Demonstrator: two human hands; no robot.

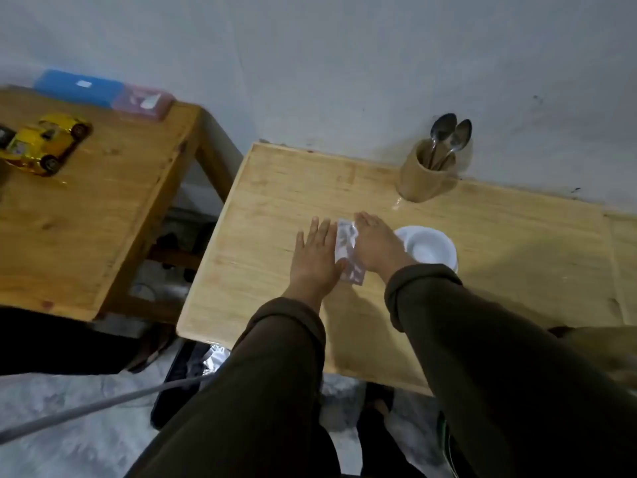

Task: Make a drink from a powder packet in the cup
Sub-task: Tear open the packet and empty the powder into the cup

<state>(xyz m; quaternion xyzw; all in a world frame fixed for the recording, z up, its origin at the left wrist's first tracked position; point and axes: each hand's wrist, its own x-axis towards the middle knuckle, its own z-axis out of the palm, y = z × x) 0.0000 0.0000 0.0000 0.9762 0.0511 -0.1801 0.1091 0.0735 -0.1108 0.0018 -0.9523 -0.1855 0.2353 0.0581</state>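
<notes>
powder packet (349,250) lies flat on the wooden table (499,257), roughly centre of the top, long axis running away from the person. print on it is blurred, can't read it

left hand (315,258) flat, palm down, fingers extended and together, sitting against the packet's left edge, thumb side overlapping the near corner. not gripping anything

right hand (374,243) also flat and open, palm down, covering the packet's right edge. fingers extended, nothing pinched. packet is sandwiched between the two hands, only the middle strip visible

both arms in dark olive sleeves (482,357), cuffs pushed up at the wrists

white cup (431,248) just right of the right hand, on the same table, standing upright, opening up. looks to sit on a white saucer, rim partly hidden by the right wrist. can't tell whether there's anything in it

wooden holder (425,177) at the far edge of the table near the wall, well apart from the cup, two metal spoons (450,132) standing bowl-up in it

second wooden table (103,208) to the left, separate, gap between them. on it: yellow toy car (46,143), blue box (77,86) and a pinkish box (143,101) against the wall

grey cable (103,403) crosses the floor at lower left
</notes>
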